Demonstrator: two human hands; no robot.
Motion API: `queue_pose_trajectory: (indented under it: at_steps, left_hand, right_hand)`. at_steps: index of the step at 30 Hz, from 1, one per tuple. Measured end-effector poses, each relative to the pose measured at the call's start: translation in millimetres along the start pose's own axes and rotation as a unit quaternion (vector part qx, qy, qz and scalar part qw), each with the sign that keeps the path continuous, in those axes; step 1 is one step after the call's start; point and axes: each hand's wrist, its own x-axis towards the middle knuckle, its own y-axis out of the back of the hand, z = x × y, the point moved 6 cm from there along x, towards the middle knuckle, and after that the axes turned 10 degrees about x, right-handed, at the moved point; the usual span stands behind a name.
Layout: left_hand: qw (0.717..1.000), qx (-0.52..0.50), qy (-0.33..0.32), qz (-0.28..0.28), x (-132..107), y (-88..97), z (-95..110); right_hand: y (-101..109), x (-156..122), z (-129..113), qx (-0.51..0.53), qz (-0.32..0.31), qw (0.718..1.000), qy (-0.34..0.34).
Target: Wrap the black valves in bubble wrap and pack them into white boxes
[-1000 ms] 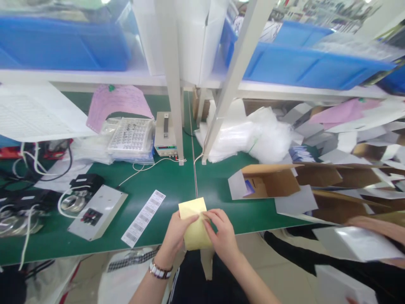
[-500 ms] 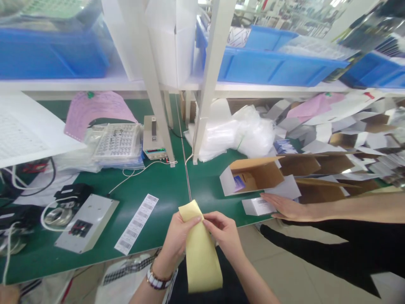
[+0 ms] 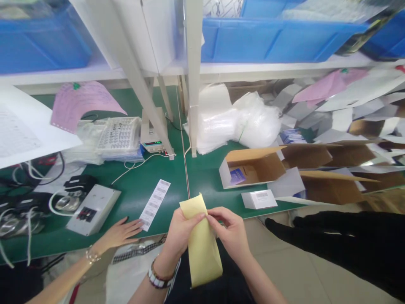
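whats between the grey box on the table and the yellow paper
In the head view, a co-worker's hand and the strip of labels lie between the grey box and the yellow paper, with the person's left hand holding the paper.

Passage: green bench [image 3: 202, 179], mid-frame, above the yellow strip [image 3: 204, 253], between label sheet [image 3: 155, 205] and open carton [image 3: 225, 174]. Obstructions: shelf post [image 3: 194, 84], upper centre; co-worker's arm [image 3: 68, 272], lower left.

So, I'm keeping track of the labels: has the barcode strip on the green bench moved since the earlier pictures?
Yes: the barcode strip has shifted rightward in the view, away from the grey box and closer to the bench seam.
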Motion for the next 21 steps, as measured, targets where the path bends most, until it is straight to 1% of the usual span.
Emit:
queue_pose_trajectory:
  at_steps: [3,10,13,18,21]
  left_hand:
    - [1.0,0.01,-0.004,0.011,-3,-11.4,-7]
    - [0.997,0.033,0.0,0.066,-8,-33.9,-25]
    - [0.997,0.035,-0.001,0.075,-8,-41.8,-33]
    - [0.995,0.038,-0.009,0.096,-8,-49.1,-47]
    - [0.994,0.044,-0.007,0.103,-9,-52.5,-55]
  right_hand:
    - [15,-3,6,0.005,0.002,1.0,-0.01]
    - [45,-10,17,-0.025,0.007,1.0,-0.016]
    - [56,-10,22,-0.023,0.001,1.0,-0.016]
    - [65,-13,27,-0.001,-0.038,0.999,-0.015]
    - [69,-17,34,0.0,-0.034,0.999,-0.03]
